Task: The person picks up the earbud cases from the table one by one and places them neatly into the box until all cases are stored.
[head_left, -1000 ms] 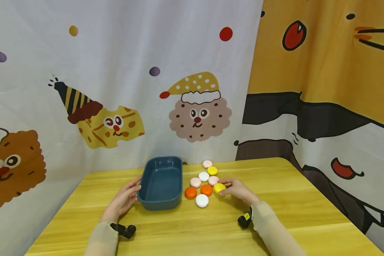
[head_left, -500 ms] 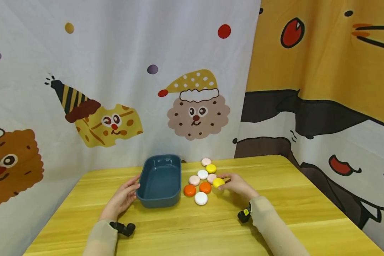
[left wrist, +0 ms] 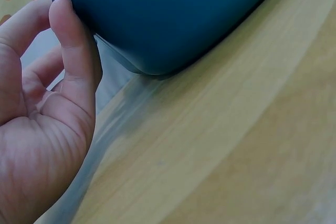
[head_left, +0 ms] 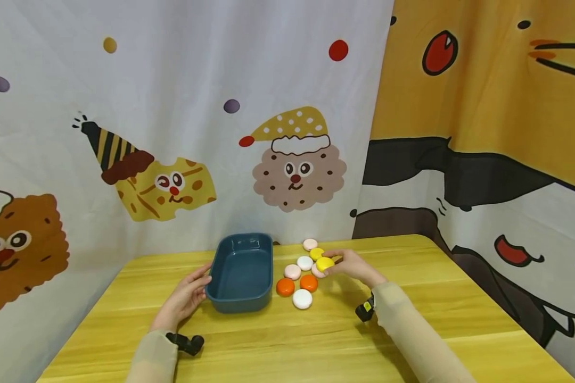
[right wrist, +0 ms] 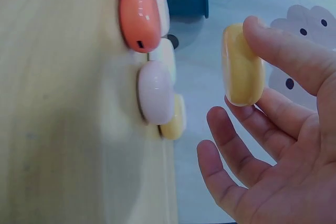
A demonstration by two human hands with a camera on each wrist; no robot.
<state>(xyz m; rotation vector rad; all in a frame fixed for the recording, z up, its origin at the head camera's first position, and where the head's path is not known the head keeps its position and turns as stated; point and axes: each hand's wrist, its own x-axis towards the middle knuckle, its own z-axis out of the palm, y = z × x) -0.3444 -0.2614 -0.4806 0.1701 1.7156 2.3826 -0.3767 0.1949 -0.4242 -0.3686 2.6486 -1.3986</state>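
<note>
1. Head view: the left hand (head_left: 186, 295) is just left of the blue rectangular dish (head_left: 239, 305), at its side wall.
2. Left wrist view alone shows the palm side: loosely bent fingers, relaxed, with the thumb tip touching the outside near the rim. It also shows the dish's rounded lower corner on the wooden table (left wrist: 210, 145).
3. Only the head view looks into the dish: bare blue floor and inner walls, with a glint at the far end.
4. Right of the dish, on the table, lie two orange discs (head_left: 285, 287), two white discs (head_left: 302, 299), three pale pink discs (head_left: 293, 272) and a yellow disc (head_left: 315, 252).
5. Right wrist view alone reveals a dark notch (right wrist: 139, 44) in an orange disc's side.
6. Farther right of the dish, the second yellow disc (right wrist: 244, 66) is held off the table; the right wrist view shows the gap.
7. Rightmost from the dish, the right hand (head_left: 354, 266) pinches that disc between thumb and finger, other fingers spread.
</note>
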